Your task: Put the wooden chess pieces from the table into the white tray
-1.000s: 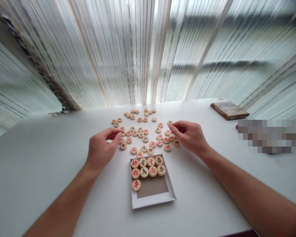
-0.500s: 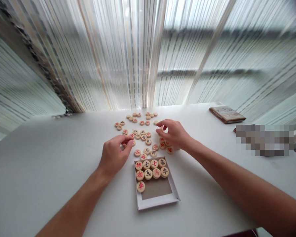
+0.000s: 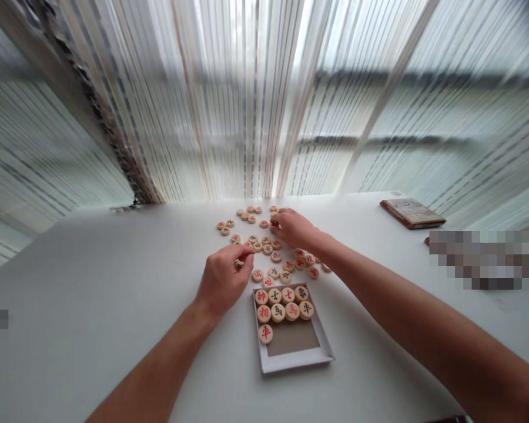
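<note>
Near the middle of the frame, a person's bare left hand [image 3: 227, 275] is bending its thumb and forefinger toward each other among round, pale wooden discs [image 3: 275, 257] marked with red or black characters. A black-marked disc is showing in the gap between them, but whether the hand is gripping it I cannot tell. The bare right hand [image 3: 296, 229] is hanging higher, just right of centre, its fingers curling downward over the far discs; its grip is being hidden too.

The loose discs are lying scattered across the middle of a smooth white table [image 3: 127, 294]. Below them, at the lower centre, a shallow white open tray with a grey-brown floor [image 3: 297, 357] is holding nine discs: two rows of four, and one red-marked disc beneath at the left. A flat, brown-edged rectangular object [image 3: 412, 212] is lying at the right, and a pale striped curtain [image 3: 247, 117] is filling the upper frame.
</note>
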